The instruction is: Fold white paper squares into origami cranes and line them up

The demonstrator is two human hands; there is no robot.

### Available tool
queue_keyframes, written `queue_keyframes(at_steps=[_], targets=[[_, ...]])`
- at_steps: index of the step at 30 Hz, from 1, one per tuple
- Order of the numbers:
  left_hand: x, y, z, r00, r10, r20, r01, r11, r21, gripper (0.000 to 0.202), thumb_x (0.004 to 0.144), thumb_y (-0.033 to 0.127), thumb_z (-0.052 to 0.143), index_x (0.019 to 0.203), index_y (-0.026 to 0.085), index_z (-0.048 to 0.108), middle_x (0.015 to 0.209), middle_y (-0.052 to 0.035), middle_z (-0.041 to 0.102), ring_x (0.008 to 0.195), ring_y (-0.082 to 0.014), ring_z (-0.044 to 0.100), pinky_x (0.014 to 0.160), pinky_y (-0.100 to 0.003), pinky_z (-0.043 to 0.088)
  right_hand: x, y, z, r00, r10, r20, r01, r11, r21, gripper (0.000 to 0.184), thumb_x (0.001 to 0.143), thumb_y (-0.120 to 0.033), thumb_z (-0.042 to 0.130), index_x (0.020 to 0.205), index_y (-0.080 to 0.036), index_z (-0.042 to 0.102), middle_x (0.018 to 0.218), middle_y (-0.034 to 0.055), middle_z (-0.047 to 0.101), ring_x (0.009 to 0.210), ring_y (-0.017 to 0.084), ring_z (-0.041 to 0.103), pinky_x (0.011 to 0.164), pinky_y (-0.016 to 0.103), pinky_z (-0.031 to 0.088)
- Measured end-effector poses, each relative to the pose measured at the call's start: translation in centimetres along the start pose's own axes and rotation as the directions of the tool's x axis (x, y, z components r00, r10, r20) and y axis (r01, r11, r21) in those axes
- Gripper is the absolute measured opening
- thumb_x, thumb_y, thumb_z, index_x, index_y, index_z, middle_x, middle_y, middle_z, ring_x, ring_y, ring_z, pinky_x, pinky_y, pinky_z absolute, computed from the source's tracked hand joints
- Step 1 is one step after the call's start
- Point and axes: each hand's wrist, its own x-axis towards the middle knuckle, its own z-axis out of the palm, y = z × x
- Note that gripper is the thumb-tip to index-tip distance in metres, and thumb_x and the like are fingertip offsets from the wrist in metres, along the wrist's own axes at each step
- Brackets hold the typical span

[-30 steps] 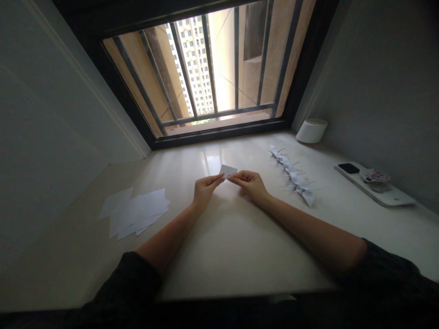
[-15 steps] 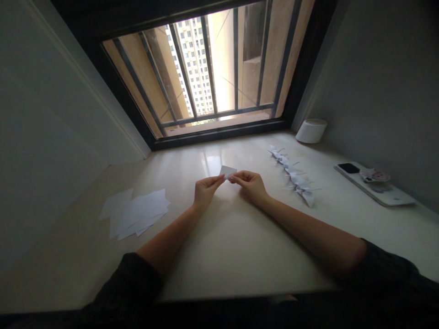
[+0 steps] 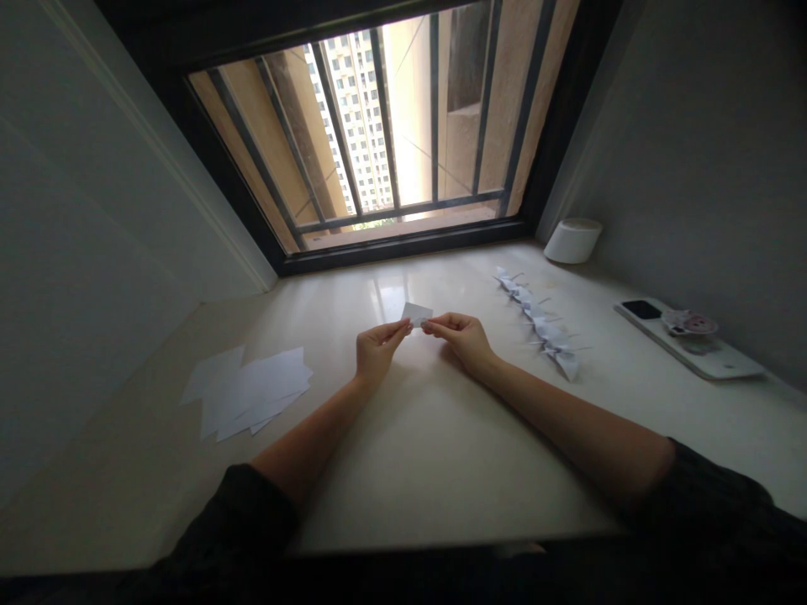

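A small piece of folded white paper (image 3: pixel 417 313) is held up between my two hands, above the pale sill. My left hand (image 3: pixel 378 346) pinches its lower left edge between thumb and fingers. On the other side, my right hand (image 3: pixel 463 338) pinches the lower right edge in the same way. The fingertips are close together and cover the paper's bottom corners. How its folds run is too small to make out.
Loose white paper sheets (image 3: pixel 261 391) lie overlapping at the left. A row of folded paper figures (image 3: pixel 535 319) stretches along the right. Beyond it rests a phone (image 3: pixel 719 357) with a round grip on its back. A white cup-like object (image 3: pixel 572 241) stands near the window (image 3: pixel 403 244).
The paper has shifted slightly left and its tilt has changed a little. My fingertips have moved slightly apart along its lower edge. Both hands still pinch it.
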Motion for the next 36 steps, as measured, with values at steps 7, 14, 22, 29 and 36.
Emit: queue_keyframes(at_steps=[7,14,22,29,36], targets=[[0.1,-0.4,0.1,1.0,0.003,0.018,-0.002,0.999,-0.046,0.036,0.066,0.036,0.074,0.096,0.016,0.071,0.087,-0.0081,0.073,0.08,-0.0187,0.068,0.08,-0.033,0.052,-0.1,-0.2,0.2,1.0,0.026,-0.011,-0.025,0.997,0.069,0.033,0.051,-0.04,0.083,0.069,-0.018,0.065,0.069,0.0039,0.07,0.066,0.017,0.065,0.07,0.032,0.049],[0.1,0.4,0.0,0.998,-0.01,0.055,0.011,1.0,-0.008,0.067,0.069,0.037,0.072,0.129,0.02,0.049,0.074,-0.0037,0.072,0.075,-0.0164,0.068,0.073,-0.027,0.05,0.0,0.1,0.2,1.0,-0.012,-0.009,0.013,0.995,0.103,0.044,0.051,-0.043,0.082,0.066,-0.021,0.047,0.058,-0.0025,0.065,0.06,0.017,0.064,0.07,0.034,0.049],[0.5,-0.3,0.1,0.977,-0.084,0.194,0.09,0.996,-0.026,0.045,0.064,0.04,0.074,0.1,0.015,0.066,0.087,-0.0062,0.071,0.078,-0.0176,0.065,0.07,-0.027,0.048,-0.2,0.2,0.3,0.998,-0.067,0.016,0.066,0.996,0.053,0.05,0.054,-0.044,0.08,0.058,-0.022,0.036,0.058,-0.0022,0.061,0.062,0.017,0.063,0.067,0.032,0.048],[0.5,-0.8,-0.2,0.984,-0.102,0.144,0.088,0.991,0.102,0.035,0.066,0.048,0.07,0.072,0.014,0.07,0.064,-0.0003,0.064,0.058,-0.0115,0.054,0.053,-0.022,0.038,-0.3,0.1,0.2,0.991,-0.105,0.08,0.105,0.994,0.005,0.048,0.058,-0.048,0.078,0.058,-0.022,0.037,0.063,0.0006,0.063,0.064,0.019,0.064,0.064,0.032,0.048],[0.3,-0.2,-0.1,0.992,-0.092,0.091,0.081,0.99,0.119,0.032,0.066,0.046,0.071,0.069,0.014,0.071,0.063,-0.0013,0.066,0.056,-0.0102,0.052,0.053,-0.022,0.035,-0.4,-0.3,0.3,0.993,-0.076,0.094,0.074,0.997,0.021,0.053,0.056,-0.046,0.079,0.057,-0.022,0.032,0.058,-0.0007,0.061,0.063,0.019,0.065,0.061,0.03,0.047]])
